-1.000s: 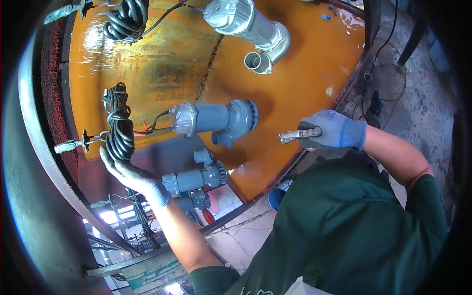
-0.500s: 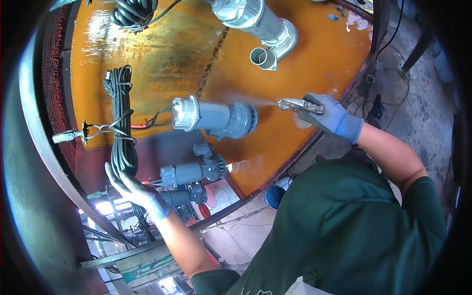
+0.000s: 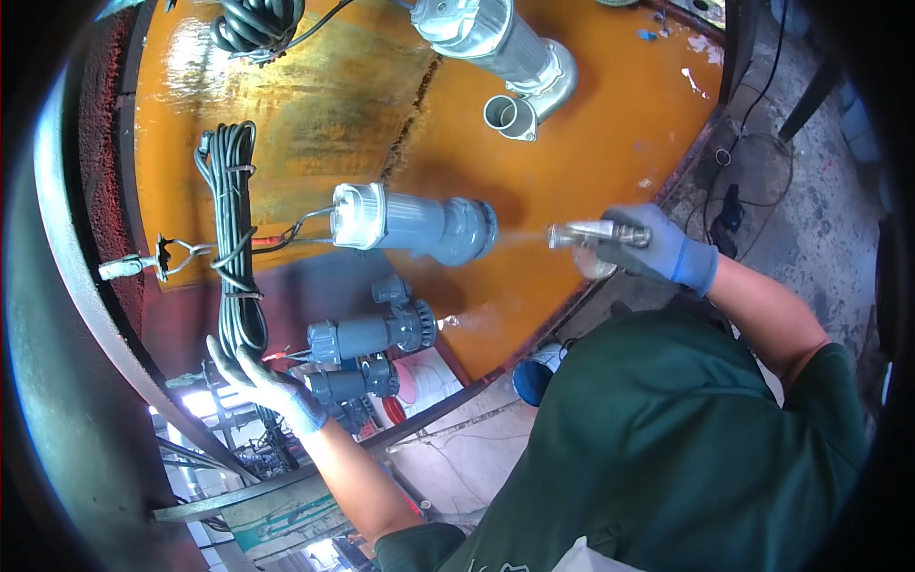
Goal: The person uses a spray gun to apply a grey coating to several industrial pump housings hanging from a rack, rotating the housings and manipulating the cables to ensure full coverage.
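Observation:
My right hand [image 3: 656, 250], in a grey-blue work glove, is closed around a metal spray gun [image 3: 602, 235] with a clear cup under it. A faint mist runs left from its nozzle to a blue-grey pump [image 3: 429, 229], whose capped end is bare silver. That pump hangs from a hook [image 3: 162, 260], beside a long tied bundle of black cable [image 3: 235, 200]. At the bundle's lower end rests my left hand [image 3: 272, 383], gloved too, its fingers stretched out and apart against the loops.
An unpainted silver pump [image 3: 505, 57] with a curved outlet hangs at the far side, near another cable coil [image 3: 255, 27]. Several grey-blue pumps [image 3: 367, 336] hang left of my body. Behind them all stands an orange-stained panel [image 3: 620, 124]. A blue container [image 3: 534, 381] sits by my apron.
My right hand and the spray gun have moved right and slightly down, away from the pump. The cable bundle has shifted a little, and the pump has turned slightly. My left hand stays by the loops.

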`<state>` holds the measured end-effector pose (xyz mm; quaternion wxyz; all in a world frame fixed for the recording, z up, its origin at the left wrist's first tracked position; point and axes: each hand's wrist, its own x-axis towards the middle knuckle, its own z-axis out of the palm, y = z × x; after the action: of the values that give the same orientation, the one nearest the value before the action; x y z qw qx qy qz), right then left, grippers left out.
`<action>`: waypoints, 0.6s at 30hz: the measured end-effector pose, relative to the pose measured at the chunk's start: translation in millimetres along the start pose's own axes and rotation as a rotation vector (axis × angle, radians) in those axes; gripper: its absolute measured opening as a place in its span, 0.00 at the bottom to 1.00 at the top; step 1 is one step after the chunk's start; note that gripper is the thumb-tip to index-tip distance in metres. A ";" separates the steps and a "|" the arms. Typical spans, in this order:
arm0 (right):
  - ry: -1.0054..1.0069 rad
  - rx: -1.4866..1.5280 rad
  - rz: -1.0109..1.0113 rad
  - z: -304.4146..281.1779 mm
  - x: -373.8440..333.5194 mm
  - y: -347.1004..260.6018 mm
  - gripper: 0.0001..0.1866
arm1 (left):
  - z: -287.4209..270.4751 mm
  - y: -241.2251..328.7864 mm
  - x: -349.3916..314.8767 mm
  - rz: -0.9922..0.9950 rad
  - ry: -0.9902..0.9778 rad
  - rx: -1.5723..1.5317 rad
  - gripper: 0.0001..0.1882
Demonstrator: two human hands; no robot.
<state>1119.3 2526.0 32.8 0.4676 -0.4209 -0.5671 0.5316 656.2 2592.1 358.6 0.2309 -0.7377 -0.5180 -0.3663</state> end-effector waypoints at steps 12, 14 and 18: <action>0.084 0.205 0.107 -13.9 1.8 -38.0 0.15 | -12.0 -41.5 -16.1 0.374 -0.028 0.270 0.27; 0.073 0.210 -0.027 -11.1 1.3 -37.8 0.16 | 0.3 -20.5 -12.5 0.090 0.000 0.104 0.27; -0.116 0.066 -0.190 -14.1 1.3 -46.8 0.15 | -0.8 -28.5 -15.2 -0.196 0.026 -0.068 0.28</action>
<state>1133.8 2526.5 79.5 0.4958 -0.3181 -0.6126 0.5270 626.4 2592.7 346.1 0.1755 -0.6861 -0.5719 -0.4141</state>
